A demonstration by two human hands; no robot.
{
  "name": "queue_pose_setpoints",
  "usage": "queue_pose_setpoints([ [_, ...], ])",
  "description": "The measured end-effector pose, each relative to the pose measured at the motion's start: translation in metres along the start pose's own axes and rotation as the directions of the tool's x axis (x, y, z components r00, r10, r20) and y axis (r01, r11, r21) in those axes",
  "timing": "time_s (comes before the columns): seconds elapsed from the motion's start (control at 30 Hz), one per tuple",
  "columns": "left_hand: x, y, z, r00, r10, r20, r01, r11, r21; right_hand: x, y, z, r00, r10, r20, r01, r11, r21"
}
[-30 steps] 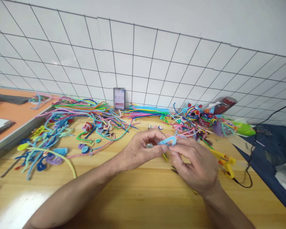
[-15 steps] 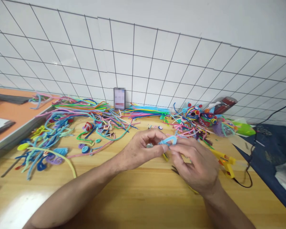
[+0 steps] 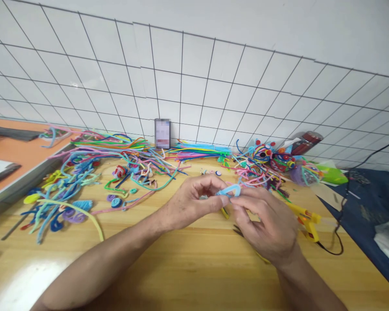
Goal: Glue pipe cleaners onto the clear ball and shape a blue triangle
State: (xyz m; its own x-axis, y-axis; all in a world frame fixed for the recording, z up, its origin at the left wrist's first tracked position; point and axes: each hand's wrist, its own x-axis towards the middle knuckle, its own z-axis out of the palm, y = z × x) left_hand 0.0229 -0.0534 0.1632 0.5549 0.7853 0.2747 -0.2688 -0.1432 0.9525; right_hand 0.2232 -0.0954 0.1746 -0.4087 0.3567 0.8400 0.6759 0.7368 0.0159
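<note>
A light blue pipe cleaner (image 3: 232, 189), bent into a narrow loop, is pinched between my two hands above the wooden table. My left hand (image 3: 197, 199) grips its left end with thumb and forefinger. The fingertips of my right hand (image 3: 266, 222) press on it from the right, near the loop's lower side. Something pale shows beneath the left fingers, too covered to make out. Under my right hand lies a dark-tipped tool (image 3: 238, 231) with a bit of yellow, mostly hidden.
Loose coloured pipe cleaners (image 3: 81, 177) cover the table's left and back. A phone (image 3: 162, 134) leans on the tiled wall. To the right are a yellow glue gun (image 3: 307, 222) with a black cord, decorated balls (image 3: 262, 151) and a dark blue cloth (image 3: 369, 207).
</note>
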Motion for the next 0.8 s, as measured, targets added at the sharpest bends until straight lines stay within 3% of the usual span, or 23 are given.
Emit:
queue_pose_setpoints([
  [0.27, 0.0022, -0.0026, -0.0005, 1.000, -0.031, 0.002, 0.032, 0.995, -0.094, 0.0016, 0.0004, -0.0012, 1.000, -0.018, 0.007, 0.018, 0.999, -0.034],
  [0.8, 0.0025, -0.0030, -0.0022, 0.996, -0.085, -0.002, 0.084, 0.992, -0.090, 0.0019, 0.0001, -0.0005, 1.000, -0.017, 0.024, 0.019, 0.998, -0.054],
])
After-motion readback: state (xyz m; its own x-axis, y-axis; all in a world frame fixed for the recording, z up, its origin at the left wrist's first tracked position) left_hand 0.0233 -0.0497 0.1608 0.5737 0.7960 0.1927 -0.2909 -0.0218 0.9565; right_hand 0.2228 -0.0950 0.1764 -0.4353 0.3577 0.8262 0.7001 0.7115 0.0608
